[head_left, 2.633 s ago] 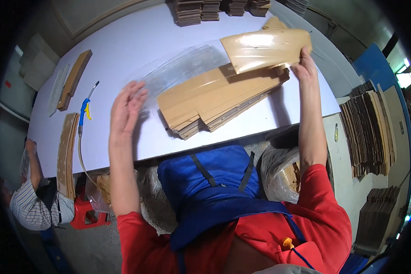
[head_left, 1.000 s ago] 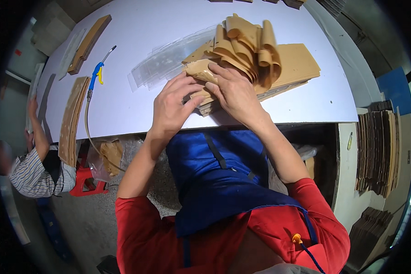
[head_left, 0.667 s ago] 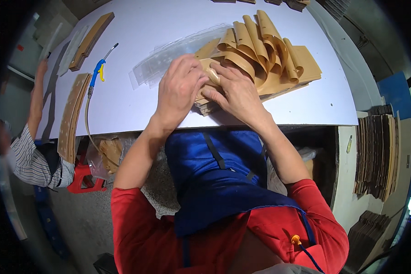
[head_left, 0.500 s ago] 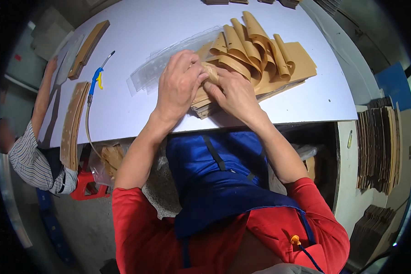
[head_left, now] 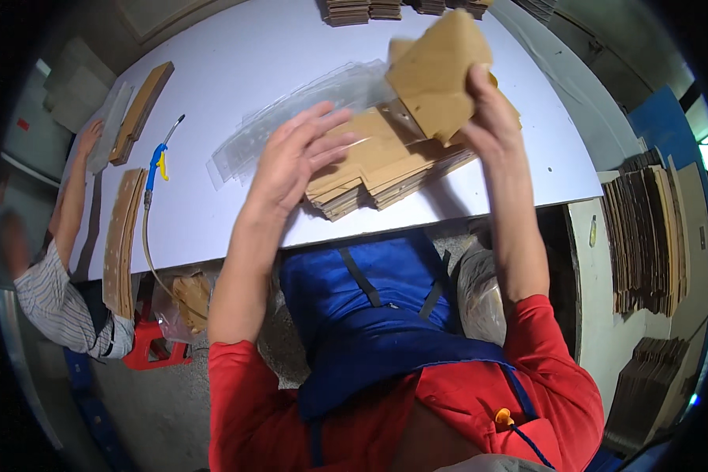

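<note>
My right hand [head_left: 488, 118] grips a cardboard piece [head_left: 436, 75]; my left hand [head_left: 295, 161], spread wide above the stack [head_left: 377, 169], could knock it askew.

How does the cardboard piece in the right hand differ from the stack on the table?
The cardboard piece is single, lifted in the right hand and blurred; the cardboard stack is many layered blanks lying flat on the white table, with the left hand open above it. Both are plain brown.
</note>
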The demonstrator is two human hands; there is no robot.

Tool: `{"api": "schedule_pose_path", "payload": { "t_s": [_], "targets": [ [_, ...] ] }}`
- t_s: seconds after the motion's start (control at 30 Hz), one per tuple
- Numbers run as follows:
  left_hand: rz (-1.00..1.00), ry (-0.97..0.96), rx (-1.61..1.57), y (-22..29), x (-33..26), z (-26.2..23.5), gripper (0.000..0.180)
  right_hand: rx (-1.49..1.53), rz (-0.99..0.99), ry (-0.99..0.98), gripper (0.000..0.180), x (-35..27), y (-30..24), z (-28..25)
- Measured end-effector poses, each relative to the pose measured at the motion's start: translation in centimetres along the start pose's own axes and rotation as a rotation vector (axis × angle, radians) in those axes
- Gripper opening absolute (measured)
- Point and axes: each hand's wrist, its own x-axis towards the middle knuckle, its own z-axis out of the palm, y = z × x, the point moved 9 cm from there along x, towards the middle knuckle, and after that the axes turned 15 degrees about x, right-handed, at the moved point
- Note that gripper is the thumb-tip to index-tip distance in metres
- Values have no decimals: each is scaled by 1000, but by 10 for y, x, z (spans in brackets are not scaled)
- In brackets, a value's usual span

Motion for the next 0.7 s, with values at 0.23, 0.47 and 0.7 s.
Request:
{"api": "schedule_pose_path", "payload": {
  "t_s": [0.23, 0.47, 0.7],
  "targets": [
    [85, 210, -94, -12, 10, -145, 42, 305, -149, 212, 47, 161, -153, -146],
    [16, 339, -84, -39, 21, -236, 39, 124, -362, 212, 45, 243, -277, -198],
    [104, 701, 603, -41, -8, -246, 54, -556, -1003, 109, 37, 143, -329, -68]
  ]
}}
